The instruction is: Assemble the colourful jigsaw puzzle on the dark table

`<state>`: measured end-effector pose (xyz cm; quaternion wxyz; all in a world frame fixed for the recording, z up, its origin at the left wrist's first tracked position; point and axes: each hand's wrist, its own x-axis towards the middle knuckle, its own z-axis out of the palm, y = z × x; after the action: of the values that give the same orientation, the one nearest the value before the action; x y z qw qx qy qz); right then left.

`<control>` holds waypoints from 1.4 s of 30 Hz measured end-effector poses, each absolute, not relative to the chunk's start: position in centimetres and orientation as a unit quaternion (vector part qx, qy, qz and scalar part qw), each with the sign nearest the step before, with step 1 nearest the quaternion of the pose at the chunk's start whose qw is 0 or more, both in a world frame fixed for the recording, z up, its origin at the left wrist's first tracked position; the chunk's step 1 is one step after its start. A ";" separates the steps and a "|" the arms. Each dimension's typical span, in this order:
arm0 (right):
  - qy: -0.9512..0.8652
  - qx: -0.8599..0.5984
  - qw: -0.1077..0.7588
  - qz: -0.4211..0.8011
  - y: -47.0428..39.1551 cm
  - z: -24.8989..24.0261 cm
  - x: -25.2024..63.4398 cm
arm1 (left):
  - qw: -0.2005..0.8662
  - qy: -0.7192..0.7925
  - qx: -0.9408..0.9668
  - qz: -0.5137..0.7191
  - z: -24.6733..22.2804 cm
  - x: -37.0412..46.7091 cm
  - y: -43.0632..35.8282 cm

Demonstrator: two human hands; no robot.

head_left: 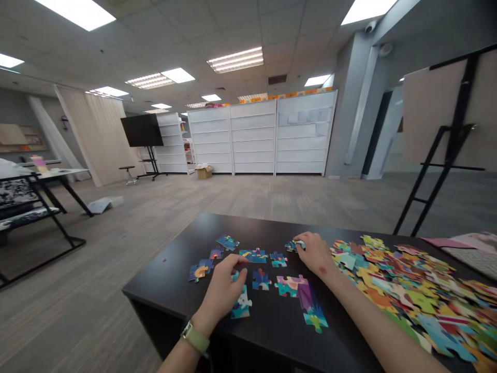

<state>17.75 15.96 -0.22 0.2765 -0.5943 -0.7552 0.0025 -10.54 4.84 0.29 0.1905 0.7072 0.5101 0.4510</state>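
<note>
My right hand [313,253] has its fingertips closed on a blue puzzle piece [290,246] at the back of the dark table, partly hidden by the fingers. My left hand [225,285] hovers with thumb and forefinger apart and nothing visible between them. Beneath it, a teal puzzle section with white shapes [242,304] is partly covered. Joined blue pieces [253,256] lie between my hands, with a smaller blue piece [278,259] to their right. Closer to me are a dark blue piece [260,280] and a joined pink, purple and teal strip [306,296].
A heap of colourful puzzle pieces [411,295] spreads over the table's right side. More pieces [201,270] lie left of my left hand, near the table's [155,282] left edge. A keyboard [476,261] sits at the far right, and a black stand [446,150] rises behind it.
</note>
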 end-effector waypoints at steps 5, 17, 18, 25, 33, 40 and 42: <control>-0.837 -0.490 0.238 0.046 14.2 0.3 16.1 | 0.175 0.525 0.700 0.451 0.4 -11.0 5.0; -0.859 -0.427 0.274 0.071 13.5 0.5 15.0 | 0.120 0.565 0.733 0.359 -1.1 -13.0 7.6; -0.860 -0.421 0.280 0.072 13.4 0.6 14.9 | 0.118 0.562 0.744 0.341 -1.1 -12.9 7.9; -0.868 -0.367 0.320 0.096 12.7 1.0 14.1 | 0.121 0.525 0.800 0.263 -0.1 -10.4 10.0; -0.881 -0.349 0.297 0.120 12.6 0.5 13.3 | 0.126 0.490 0.815 0.281 -0.8 -9.9 12.0; -0.899 -0.337 0.258 0.112 12.3 0.6 13.2 | 0.119 0.464 0.840 0.254 -0.7 -10.2 11.5; -0.904 -0.334 0.248 0.099 12.1 0.6 13.2 | 0.115 0.464 0.841 0.254 -0.7 -10.1 11.4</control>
<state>13.24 12.14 0.62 0.2477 -0.3344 -0.9039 0.0990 -10.15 11.38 -0.72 0.1150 0.8410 0.4639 0.2536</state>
